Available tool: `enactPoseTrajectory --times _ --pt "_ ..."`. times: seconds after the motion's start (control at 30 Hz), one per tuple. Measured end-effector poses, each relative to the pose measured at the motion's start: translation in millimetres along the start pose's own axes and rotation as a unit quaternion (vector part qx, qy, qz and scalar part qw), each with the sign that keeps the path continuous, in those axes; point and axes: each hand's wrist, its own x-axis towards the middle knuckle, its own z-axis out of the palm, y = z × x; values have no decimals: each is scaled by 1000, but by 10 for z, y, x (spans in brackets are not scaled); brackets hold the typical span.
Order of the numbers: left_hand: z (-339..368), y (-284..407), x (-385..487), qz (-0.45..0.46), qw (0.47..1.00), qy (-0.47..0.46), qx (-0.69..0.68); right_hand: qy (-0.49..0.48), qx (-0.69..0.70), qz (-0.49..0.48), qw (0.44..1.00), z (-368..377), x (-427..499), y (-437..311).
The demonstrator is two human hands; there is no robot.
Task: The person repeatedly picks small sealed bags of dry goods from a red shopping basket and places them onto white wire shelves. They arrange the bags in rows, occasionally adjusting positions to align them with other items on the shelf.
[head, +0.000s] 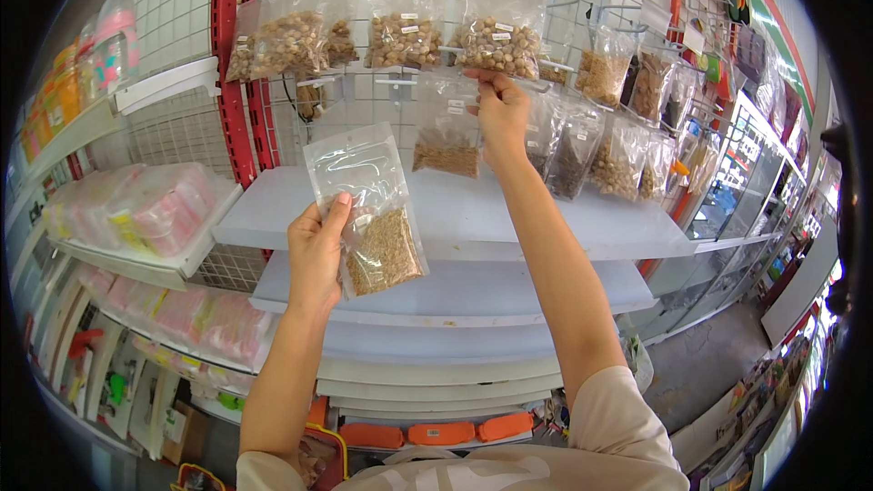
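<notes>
My left hand (317,252) holds a clear zip bag (385,252), thumb in front, at about its middle. Light brown seeds fill the lower half of this bag. Raised to the wire grid rack, my right hand (503,112) has its fingers bent just under a hanging bag of round nuts (501,44). To its left hangs a clear bag of brown seeds (447,157) with small white labels. Whether the fingertips grip a hook or a bag edge cannot be told. More bags of dark spice (576,157) hang right of the wrist.
Other bags of nuts (409,41) hang from hooks along the grid. Pale shelves (464,218) jut out below it. A red slotted post (232,82) stands left, beside packs of pink goods (160,208). Orange packages (440,434) and a red basket with a yellow rim (339,450) are low down.
</notes>
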Motion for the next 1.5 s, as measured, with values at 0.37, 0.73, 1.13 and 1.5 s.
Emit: enactPoseTrajectory --times 0.37,0.73,1.13,1.5 --pt "45 -50 0 -2 1000 -11 0 61 -289 -192 936 54 147 98" --pt "112 -3 -19 7 1000 -22 10 92 -332 -139 928 165 157 324" --pt "257 17 84 12 999 -38 24 49 -402 -100 909 184 361 523" --pt "753 8 431 103 993 -54 2 -108 70 1 992 -109 -567 -298"
